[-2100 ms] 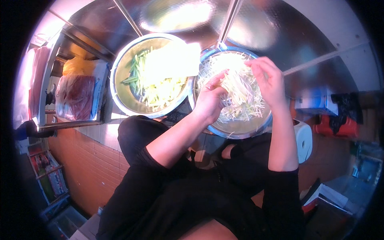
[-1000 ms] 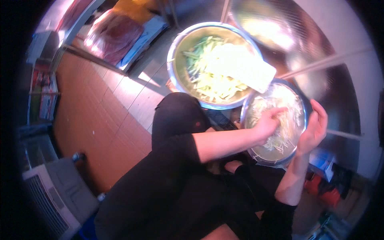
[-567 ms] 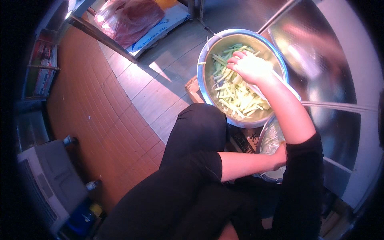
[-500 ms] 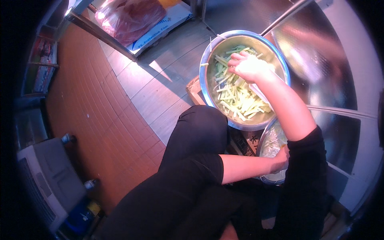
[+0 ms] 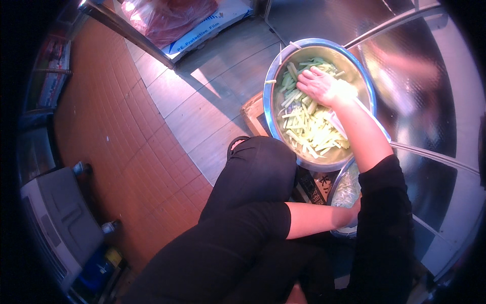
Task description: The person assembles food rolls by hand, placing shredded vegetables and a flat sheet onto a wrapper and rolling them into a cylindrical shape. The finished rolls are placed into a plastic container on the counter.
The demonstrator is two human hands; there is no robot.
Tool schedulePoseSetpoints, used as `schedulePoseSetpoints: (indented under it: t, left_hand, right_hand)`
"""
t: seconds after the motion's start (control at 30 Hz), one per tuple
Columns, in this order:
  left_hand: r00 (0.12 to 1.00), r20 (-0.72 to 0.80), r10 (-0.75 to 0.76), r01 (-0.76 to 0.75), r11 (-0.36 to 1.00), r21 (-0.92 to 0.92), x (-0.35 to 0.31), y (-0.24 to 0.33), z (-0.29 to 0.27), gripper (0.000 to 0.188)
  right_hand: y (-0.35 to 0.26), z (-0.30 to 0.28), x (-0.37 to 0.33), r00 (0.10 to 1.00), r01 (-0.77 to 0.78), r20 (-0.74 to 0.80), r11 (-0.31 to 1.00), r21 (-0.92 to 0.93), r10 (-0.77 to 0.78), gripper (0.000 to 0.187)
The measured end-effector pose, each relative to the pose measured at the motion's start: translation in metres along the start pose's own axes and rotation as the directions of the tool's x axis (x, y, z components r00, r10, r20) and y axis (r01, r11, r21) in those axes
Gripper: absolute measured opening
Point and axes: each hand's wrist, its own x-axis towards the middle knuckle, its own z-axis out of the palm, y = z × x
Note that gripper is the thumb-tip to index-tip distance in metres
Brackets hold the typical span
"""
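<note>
Right hand (image 5: 322,88): reaches into a large metal bowl (image 5: 268,109), back of the hand upward, fingers stretched out side by side upon pale-green vegetable strips (image 5: 315,129); whether they pinch any cannot be told.
Left hand (image 5: 355,210): mostly hidden behind the right sleeve (image 5: 383,187), at a smaller bowl (image 5: 345,233); its finger position cannot be told.
Vegetable strips: heaped inside the large metal bowl, with a few on its upper-left rim.
White object: a flat, straight-edged piece (image 5: 373,121), partly under the right forearm.
Smaller bowl: just below the large one, partly covered by the sleeve, with thin white shreds (image 5: 347,190) inside.
Cardboard (image 5: 322,183): brown, showing below the large metal bowl, printed with dark characters.
White box (image 5: 202,36): upper left, blue lettering along its side; a clear plastic bag (image 5: 169,20) with reddish contents rests on top.
</note>
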Motion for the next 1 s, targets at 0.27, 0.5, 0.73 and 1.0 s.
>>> schedulePoseSetpoints:
  t: [0.27,0.5,0.73,1.0]
  left_hand:
    - [0.999,0.019,-0.043,0.044,0.997,-0.055,-0.001,0.007,-0.002,0.031]
    - [0.989,-0.025,-0.147,0.146,0.989,-0.035,-0.002,0.018,-0.003,0.033]
    - [0.922,-0.365,-0.129,0.217,0.953,0.212,0.011,0.046,-0.022,0.046]
    - [0.952,-0.184,-0.245,0.166,0.918,-0.361,0.003,0.058,0.007,0.064]
  right_hand:
    - [-0.009,-0.025,0.006,0.933,-0.336,-0.006,0.878,0.342,0.359,0.024]
    - [-0.017,-0.075,0.003,0.641,-0.635,0.216,0.351,0.688,0.736,0.043]
    - [-0.073,-0.162,-0.154,0.416,-0.344,0.318,-0.176,0.922,0.852,0.062]
    - [-0.198,-0.183,-0.258,-0.149,-0.753,0.341,-0.33,0.569,0.928,0.056]
